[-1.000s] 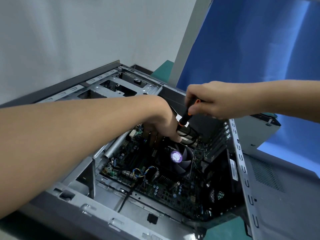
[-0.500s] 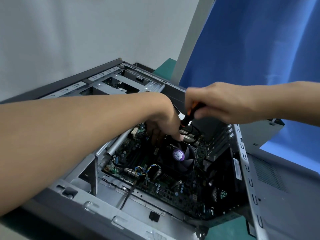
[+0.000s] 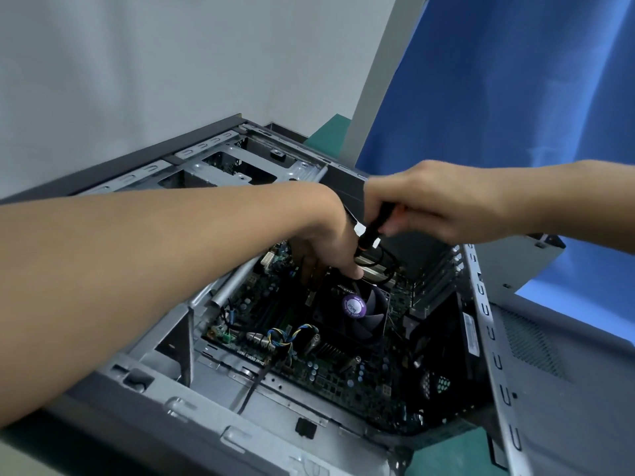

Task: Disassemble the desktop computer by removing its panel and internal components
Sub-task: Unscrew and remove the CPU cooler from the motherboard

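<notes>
The opened computer case (image 3: 213, 400) lies on its side on the green worktop (image 3: 446, 451), motherboard (image 3: 326, 365) facing up. Just above the cooler fan (image 3: 360, 310), the left hand (image 3: 326, 249) reaches down, fingers curled; what they pinch is hidden. The nearer right hand (image 3: 422, 204) grips a screwdriver (image 3: 372, 228), shaft angled down-left, tip concealed.

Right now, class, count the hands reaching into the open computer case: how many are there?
2. The left hand reaches down beside the fan. The right hand grips a screwdriver just above it. No others show.
</notes>
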